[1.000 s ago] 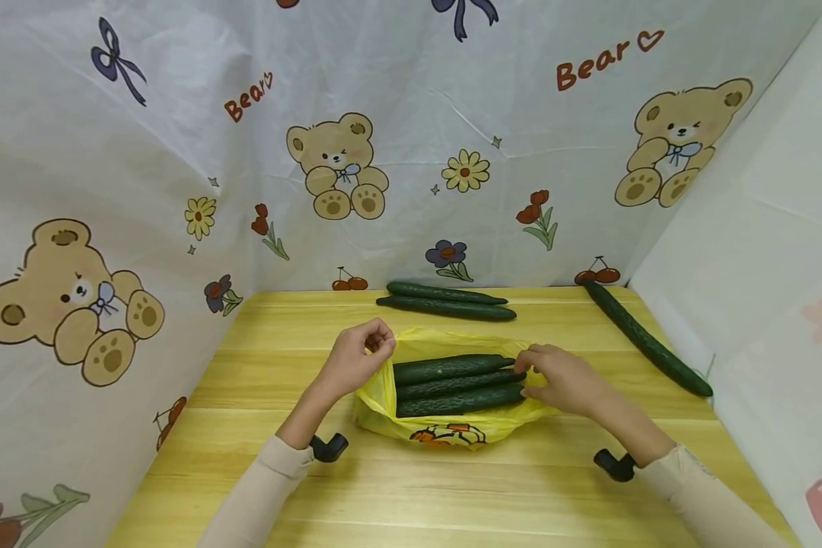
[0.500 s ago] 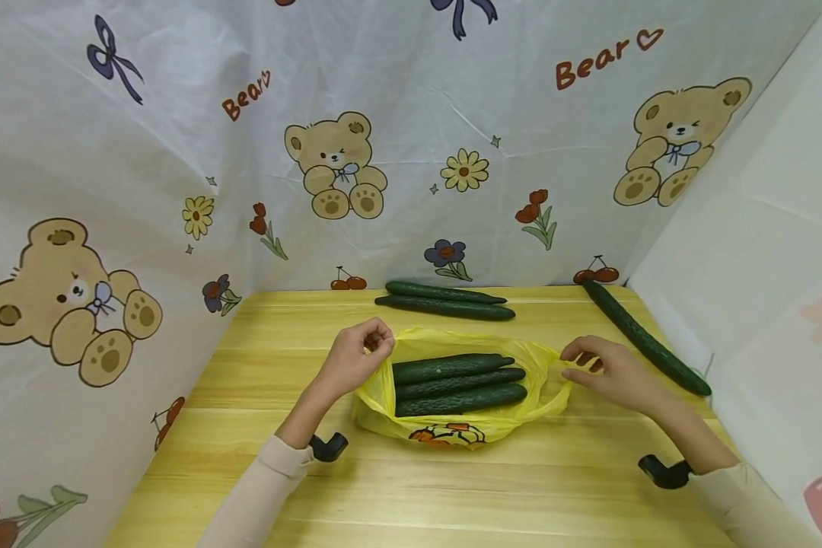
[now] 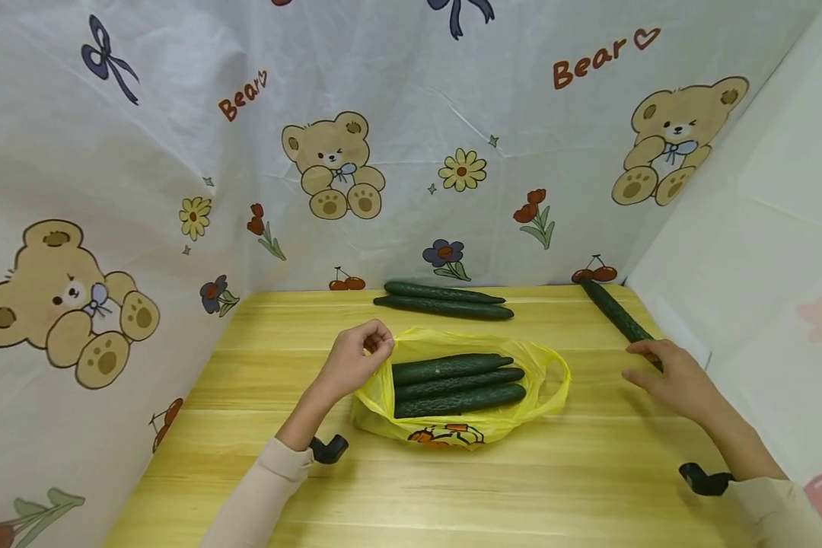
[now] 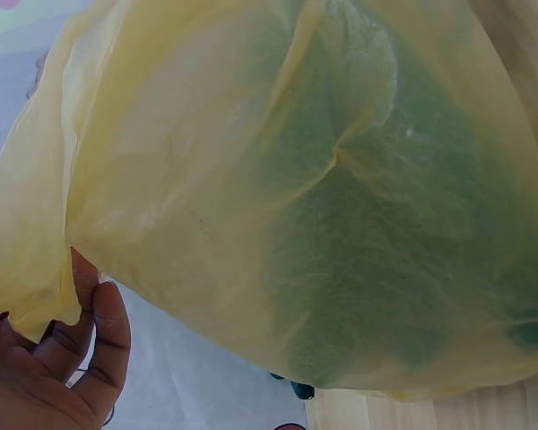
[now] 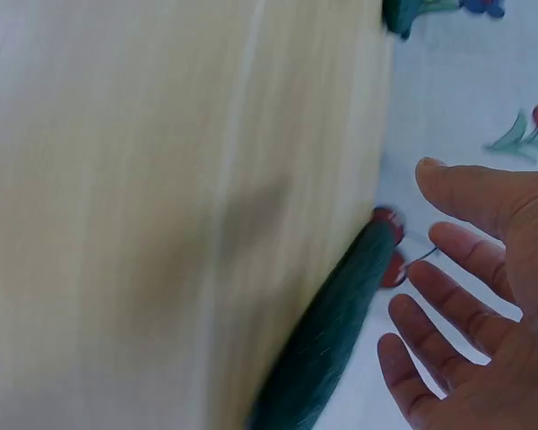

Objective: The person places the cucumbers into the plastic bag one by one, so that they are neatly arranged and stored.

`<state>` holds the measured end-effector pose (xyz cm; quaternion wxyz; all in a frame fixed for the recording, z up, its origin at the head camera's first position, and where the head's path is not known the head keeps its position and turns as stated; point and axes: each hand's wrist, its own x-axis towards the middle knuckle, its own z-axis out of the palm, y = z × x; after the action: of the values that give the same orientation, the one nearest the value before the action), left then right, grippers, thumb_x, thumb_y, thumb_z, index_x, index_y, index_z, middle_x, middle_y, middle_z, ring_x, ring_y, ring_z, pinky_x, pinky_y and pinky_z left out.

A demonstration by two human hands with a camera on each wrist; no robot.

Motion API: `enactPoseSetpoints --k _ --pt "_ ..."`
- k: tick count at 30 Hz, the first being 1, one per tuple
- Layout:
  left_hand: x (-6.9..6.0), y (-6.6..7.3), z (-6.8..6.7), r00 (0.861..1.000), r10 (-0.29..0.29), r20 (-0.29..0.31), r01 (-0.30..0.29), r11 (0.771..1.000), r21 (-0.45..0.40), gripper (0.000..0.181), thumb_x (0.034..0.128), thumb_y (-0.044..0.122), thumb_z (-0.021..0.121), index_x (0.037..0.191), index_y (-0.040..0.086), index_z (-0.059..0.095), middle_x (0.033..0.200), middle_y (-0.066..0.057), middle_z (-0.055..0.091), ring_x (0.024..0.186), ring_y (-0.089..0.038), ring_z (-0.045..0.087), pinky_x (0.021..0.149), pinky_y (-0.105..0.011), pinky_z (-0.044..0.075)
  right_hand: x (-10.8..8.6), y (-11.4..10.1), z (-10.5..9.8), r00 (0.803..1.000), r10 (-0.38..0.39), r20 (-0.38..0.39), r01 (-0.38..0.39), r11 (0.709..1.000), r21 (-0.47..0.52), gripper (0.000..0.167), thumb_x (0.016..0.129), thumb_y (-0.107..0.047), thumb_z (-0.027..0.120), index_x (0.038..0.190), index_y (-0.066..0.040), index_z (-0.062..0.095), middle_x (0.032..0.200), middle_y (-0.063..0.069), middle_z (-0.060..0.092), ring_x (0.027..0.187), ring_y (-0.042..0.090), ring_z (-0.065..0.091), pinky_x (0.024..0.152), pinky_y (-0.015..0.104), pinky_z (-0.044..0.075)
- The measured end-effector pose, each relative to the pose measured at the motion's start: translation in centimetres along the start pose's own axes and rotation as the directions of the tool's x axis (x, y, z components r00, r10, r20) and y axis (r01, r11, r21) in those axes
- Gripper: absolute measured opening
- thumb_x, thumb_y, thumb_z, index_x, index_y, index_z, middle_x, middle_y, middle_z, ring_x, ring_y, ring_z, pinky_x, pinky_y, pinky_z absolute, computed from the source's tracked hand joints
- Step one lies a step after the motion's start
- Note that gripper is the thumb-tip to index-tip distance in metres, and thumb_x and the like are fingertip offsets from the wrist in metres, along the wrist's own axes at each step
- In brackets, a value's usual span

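Note:
A yellow plastic bag (image 3: 452,435) lies on the table with its mouth open. Inside it, side by side, are three cucumbers (image 3: 459,385). The left hand (image 3: 356,358) pinches the left edge of the bag; in the left wrist view the fingers of that hand (image 4: 63,349) are curled round the yellow film. Over a single cucumber (image 3: 615,310) at the right reaches the right hand (image 3: 678,379), its fingers spread. In the right wrist view this hand (image 5: 484,296) is beside the cucumber (image 5: 327,331), with a gap between them.
Two more cucumbers (image 3: 445,307) lie at the back of the wooden table (image 3: 452,495), near the patterned cloth wall (image 3: 397,76). A white side wall (image 3: 781,251) stands at the right. Black wrist mounts (image 3: 329,449) show at both wrists.
The right hand has let go of the bag's right side and moved right to the single cucumber. The bag's right handle loop now lies free. The left hand stays in place.

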<state>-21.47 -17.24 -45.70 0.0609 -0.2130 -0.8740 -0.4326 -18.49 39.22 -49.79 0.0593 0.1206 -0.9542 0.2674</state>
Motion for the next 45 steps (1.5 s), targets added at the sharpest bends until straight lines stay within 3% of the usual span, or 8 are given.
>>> enactPoseSetpoints --k 6,10,14,24,32,39,45 --pt "0.0 -0.1 0.0 1.000 0.003 0.001 -0.003 1.000 0.001 0.010 0.1074 0.024 0.065 0.100 0.020 0.070 0.083 0.005 0.065 0.076 -0.014 0.065 0.071 -0.029 0.053 -1.3 4.4 0.6 0.993 0.104 -0.050 -0.107 0.992 -0.068 0.061 0.103 -0.028 0.072 0.146 0.008 0.049 0.145 0.051 0.039 0.122 0.074 0.037 0.091 0.082 0.033" --pt "0.1 -0.2 0.0 1.000 0.003 -0.005 -0.003 1.000 0.011 0.009 0.1073 0.025 0.066 0.100 0.022 0.070 0.083 0.005 0.066 0.076 -0.013 0.065 0.072 -0.029 0.053 -1.7 6.3 0.5 0.978 0.207 -0.029 -0.209 0.972 -0.109 0.080 0.107 -0.039 0.064 0.158 0.011 0.030 0.146 0.056 0.030 0.121 0.079 0.031 0.088 0.082 0.031" --pt "0.0 -0.2 0.0 1.000 -0.001 -0.006 0.001 1.000 0.005 0.009 0.1074 0.025 0.066 0.101 0.020 0.071 0.084 0.005 0.067 0.077 -0.014 0.065 0.073 -0.029 0.054 -1.8 7.3 0.3 0.967 0.255 0.013 -0.250 0.955 -0.160 0.089 0.110 -0.043 0.055 0.160 0.020 0.017 0.143 0.060 0.029 0.120 0.081 0.029 0.093 0.084 0.030" --pt "-0.3 -0.3 -0.2 1.000 0.001 -0.004 -0.001 1.000 0.006 0.012 0.1077 0.025 0.065 0.100 0.019 0.071 0.083 0.005 0.066 0.075 -0.013 0.064 0.070 -0.028 0.052 -1.6 6.6 0.9 0.962 0.271 -0.011 -0.267 0.939 -0.215 0.065 0.111 -0.029 0.054 0.143 0.026 0.039 0.133 0.055 0.039 0.113 0.074 0.035 0.092 0.079 0.037" --pt "-0.2 -0.4 -0.1 1.000 0.001 -0.005 -0.001 1.000 -0.003 0.011 0.1077 0.025 0.065 0.100 0.018 0.071 0.082 0.004 0.065 0.075 -0.015 0.064 0.069 -0.029 0.052 -1.2 6.6 0.7 0.952 0.305 0.027 -0.297 0.942 -0.158 0.067 0.111 -0.026 0.051 0.143 0.030 0.034 0.134 0.060 0.029 0.112 0.077 0.034 0.082 0.078 0.042" --pt "-0.1 -0.4 -0.1 1.000 -0.010 -0.001 0.010 1.000 -0.014 0.010 0.1078 0.025 0.066 0.099 0.024 0.070 0.082 0.004 0.065 0.075 -0.015 0.064 0.070 -0.029 0.052 -0.9 6.8 0.7 0.957 0.288 0.040 -0.281 0.952 -0.124 0.070 0.114 -0.029 0.043 0.145 0.032 0.026 0.124 0.059 0.048 0.099 0.071 0.059 0.073 0.067 0.052" --pt "0.0 -0.3 0.0 1.000 -0.012 0.002 0.012 1.000 -0.008 0.010 0.1080 0.026 0.065 0.099 0.024 0.069 0.083 0.004 0.065 0.075 -0.016 0.065 0.071 -0.029 0.053 -1.0 6.5 0.8 0.967 0.253 0.020 -0.252 0.967 -0.029 0.072 0.116 -0.031 0.039 0.149 0.030 0.021 0.123 0.057 0.049 0.095 0.066 0.062 0.069 0.063 0.053"
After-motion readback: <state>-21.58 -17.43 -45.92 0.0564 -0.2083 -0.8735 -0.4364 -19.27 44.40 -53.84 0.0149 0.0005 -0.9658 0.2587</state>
